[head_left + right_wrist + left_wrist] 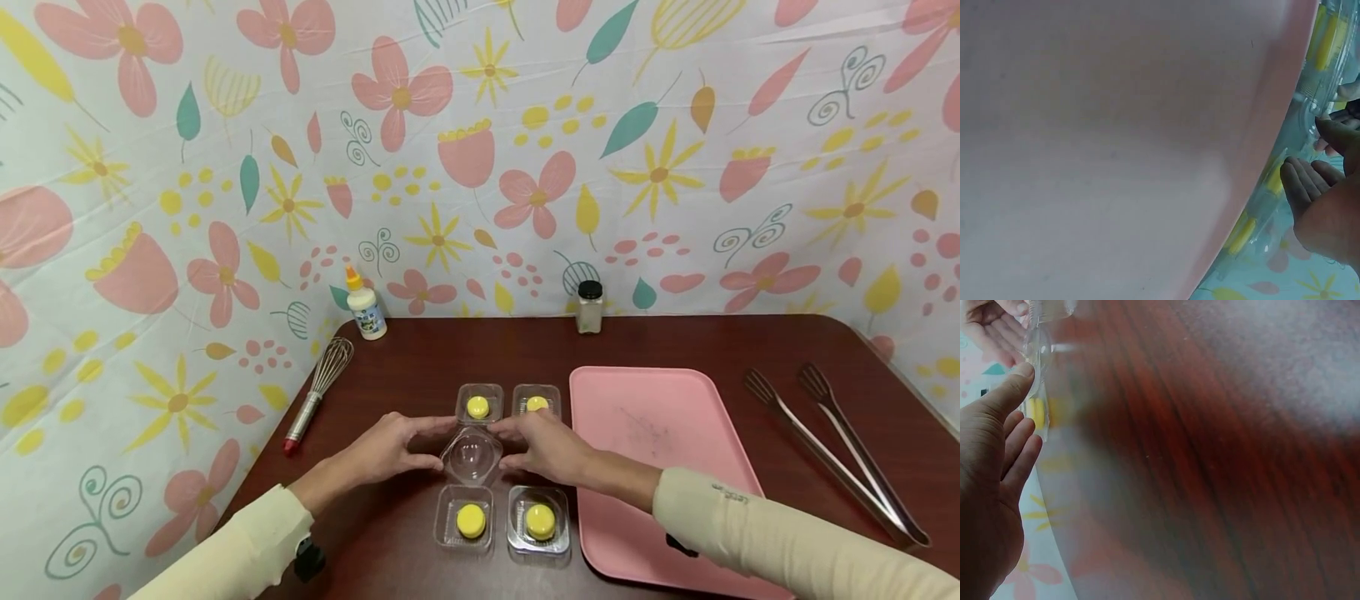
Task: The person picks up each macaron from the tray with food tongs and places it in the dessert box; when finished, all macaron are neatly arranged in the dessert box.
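Observation:
A clear domed plastic lid [471, 457] is between my two hands, turned cornerwise among the clear containers. My left hand [390, 450] holds its left edge with thumb and forefinger; in the left wrist view the thumb tip overlaps the lid [1037, 359]. On the lid's other side, my right hand [551, 450] grips the edge between thumb and fingertips. Beyond the lid sits a container [463, 393] with a yellow round sweet [477, 407] in it. A second far container [551, 390] is partly covered by my right hand. Two nearer containers [442, 533] [517, 546] each hold a yellow sweet.
A pink tray [637, 400] lies under my right forearm. Metal tongs [847, 442] rest at far right. A whisk [318, 392] and glue bottle [367, 312] are at left, and a black-capped jar [590, 308] stands at the back by the patterned cloth.

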The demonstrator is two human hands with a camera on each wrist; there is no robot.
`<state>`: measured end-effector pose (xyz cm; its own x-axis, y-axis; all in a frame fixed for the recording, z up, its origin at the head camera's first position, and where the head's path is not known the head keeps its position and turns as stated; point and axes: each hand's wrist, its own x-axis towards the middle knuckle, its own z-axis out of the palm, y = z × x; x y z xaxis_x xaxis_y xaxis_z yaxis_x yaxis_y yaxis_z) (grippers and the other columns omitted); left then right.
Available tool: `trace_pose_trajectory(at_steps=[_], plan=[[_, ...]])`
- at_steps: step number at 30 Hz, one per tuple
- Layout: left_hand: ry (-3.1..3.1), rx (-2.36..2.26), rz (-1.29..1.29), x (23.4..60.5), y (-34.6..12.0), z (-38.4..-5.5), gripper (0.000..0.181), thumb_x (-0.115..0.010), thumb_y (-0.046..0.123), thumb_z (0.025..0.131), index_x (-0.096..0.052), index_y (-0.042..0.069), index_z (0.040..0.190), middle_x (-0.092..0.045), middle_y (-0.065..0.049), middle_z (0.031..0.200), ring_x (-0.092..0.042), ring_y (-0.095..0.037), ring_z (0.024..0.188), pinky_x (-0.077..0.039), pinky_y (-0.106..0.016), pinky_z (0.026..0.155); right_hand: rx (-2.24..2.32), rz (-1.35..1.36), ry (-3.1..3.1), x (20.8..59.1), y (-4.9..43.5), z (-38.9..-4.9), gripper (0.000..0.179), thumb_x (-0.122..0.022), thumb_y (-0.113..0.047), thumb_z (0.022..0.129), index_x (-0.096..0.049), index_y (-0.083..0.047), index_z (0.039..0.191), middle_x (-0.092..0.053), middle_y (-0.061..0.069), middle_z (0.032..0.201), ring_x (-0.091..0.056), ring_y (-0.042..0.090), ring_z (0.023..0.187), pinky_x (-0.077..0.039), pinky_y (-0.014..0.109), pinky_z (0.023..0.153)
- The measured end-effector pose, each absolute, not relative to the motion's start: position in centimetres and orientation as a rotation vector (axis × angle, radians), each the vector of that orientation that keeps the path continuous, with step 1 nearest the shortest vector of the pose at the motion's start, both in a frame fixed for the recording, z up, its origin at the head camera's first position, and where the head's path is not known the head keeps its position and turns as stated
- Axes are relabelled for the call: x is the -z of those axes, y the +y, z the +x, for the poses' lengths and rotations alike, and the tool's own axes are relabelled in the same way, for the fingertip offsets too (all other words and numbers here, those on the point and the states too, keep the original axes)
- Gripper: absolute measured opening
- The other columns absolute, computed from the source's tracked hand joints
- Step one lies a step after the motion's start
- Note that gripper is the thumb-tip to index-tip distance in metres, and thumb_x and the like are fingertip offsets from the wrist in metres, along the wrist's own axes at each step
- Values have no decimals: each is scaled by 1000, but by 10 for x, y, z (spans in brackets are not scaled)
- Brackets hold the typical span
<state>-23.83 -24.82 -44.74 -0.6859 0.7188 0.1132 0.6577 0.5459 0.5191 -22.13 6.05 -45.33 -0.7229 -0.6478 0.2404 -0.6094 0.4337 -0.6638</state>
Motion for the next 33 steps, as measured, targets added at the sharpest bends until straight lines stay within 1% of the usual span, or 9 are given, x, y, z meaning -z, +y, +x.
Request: trace_pose_trajectory(at_steps=[2,7,14,17,22,27,33], plan=[[2668,-812,1198,449,-248,-237,67,-87,24,91,-61,13,151,-68,2,140,-63,-10,129,-55,-35,104,1185,-1122,2605,454,59,-220,50,-89,-7,87,-71,4,132,-77,17,120,-75,31,110,-61,44,93],[2652,-826,1216,453,-248,-235,70,-87,25,90,-59,11,152,-69,-1,140,-64,-12,128,-55,-36,104,1195,-1067,2613,456,56,-218,50,-89,-8,86,-71,6,131,-76,18,121,-76,32,107,-61,44,93],[2634,-837,1225,454,-247,-234,72,-87,25,90,-57,10,154,-69,-1,140,-65,-12,127,-54,-35,104,1201,-1058,2656,458,52,-219,46,-89,-10,87,-73,5,128,-78,16,115,-78,29,101,-62,44,88],[2616,-854,1225,454,-247,-234,73,-87,22,90,-56,8,154,-70,-1,138,-67,-12,125,-55,-34,103,1217,-1063,2662,458,49,-219,43,-89,-9,87,-74,5,125,-79,15,112,-78,28,99,-63,43,87],[2589,-894,1205,453,-246,-234,72,-87,16,91,-54,5,154,-72,-3,136,-71,-13,117,-57,-31,100,1261,-1076,2672,459,46,-220,38,-89,-8,87,-76,4,121,-80,13,107,-78,28,96,-63,42,85],[2616,-883,1183,451,-246,-235,72,-87,16,91,-54,4,154,-73,-4,134,-72,-11,114,-58,-31,97,1297,-1066,2672,459,43,-221,39,-88,-6,87,-76,4,122,-80,11,104,-79,27,95,-63,42,84],[2646,-859,1209,446,-245,-236,75,-88,18,91,-53,4,155,-76,-3,126,-73,-10,108,-60,-31,93,1341,-1051,2633,455,44,-222,41,-86,-3,88,-74,3,127,-80,10,104,-78,25,95,-63,40,86]])
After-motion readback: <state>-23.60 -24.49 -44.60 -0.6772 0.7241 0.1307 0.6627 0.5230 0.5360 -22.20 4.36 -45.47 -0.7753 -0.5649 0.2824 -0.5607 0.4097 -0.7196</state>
